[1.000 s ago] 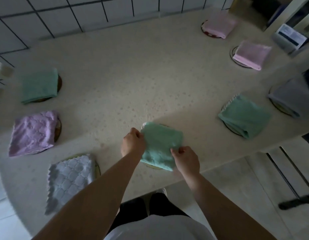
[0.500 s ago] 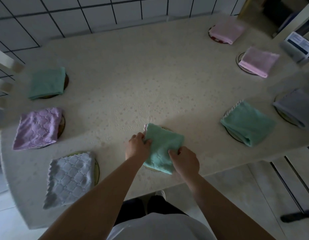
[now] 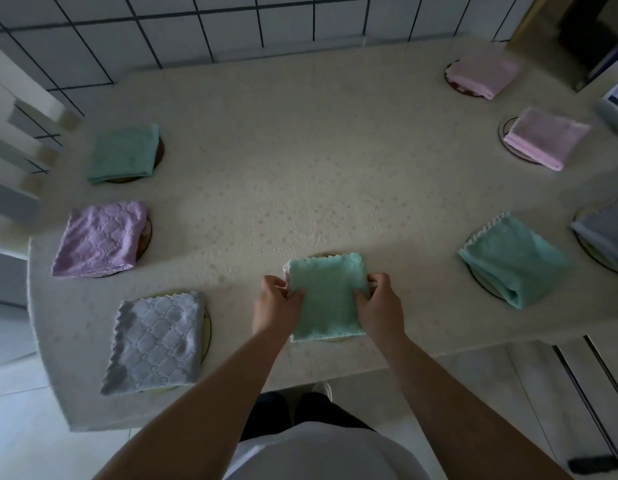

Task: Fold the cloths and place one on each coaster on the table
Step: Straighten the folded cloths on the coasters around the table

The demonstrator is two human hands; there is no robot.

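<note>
My left hand [image 3: 278, 304] grips the left edge of the folded green cloth [image 3: 326, 299], thumb on top and fingers curled at the edge. My right hand [image 3: 380, 304] grips the right edge the same way. The cloth lies flat and squared over a coaster [image 3: 326, 255] at the near edge of the table [image 3: 300, 161]; only slivers of the coaster's rim show at the far and near sides.

To the left, near the table's edge, a grey quilted cloth [image 3: 155, 341] covers most of its coaster [image 3: 207, 327]. Beyond it, a lilac cloth [image 3: 101, 237] sits on a coaster, offset to the left, and farther still a green cloth [image 3: 124, 154] rests on a dark coaster.

To the right, a teal cloth [image 3: 511, 258] lies skewed across a pale coaster [image 3: 480, 282]. At the right frame edge a grey-blue cloth [image 3: 605, 233] is partly cut off. Farther back, a pink cloth [image 3: 546, 142] covers a white-rimmed coaster, and another pink cloth [image 3: 482, 76] sits on a dark one at the far corner. A tiled wall [image 3: 231, 26] stands behind the table.
</note>
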